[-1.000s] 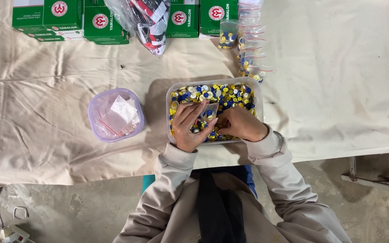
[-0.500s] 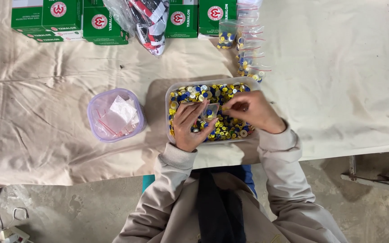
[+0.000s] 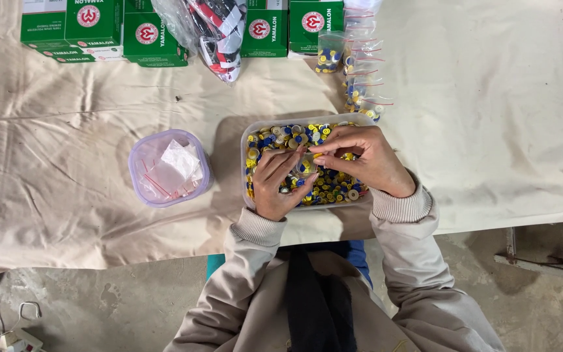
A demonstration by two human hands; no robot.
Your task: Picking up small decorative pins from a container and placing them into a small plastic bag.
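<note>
Right now both hands are working over the tub (image 3: 250, 171) of small blue and yellow caps (image 3: 333, 186), which is sitting in the middle of the cloth (image 3: 503, 130). The left hand (image 3: 280, 184) is holding a tiny clear bag (image 3: 305, 163) at its edge, and the right hand (image 3: 363, 156) is pinching narrow at the bag's mouth, maybe on a cap, though I cannot tell. The bag looks thin, soft and slippery, so holding its top edge seems best, while a round tub (image 3: 139, 171) of bags is sitting at 9 o'clock.
</note>
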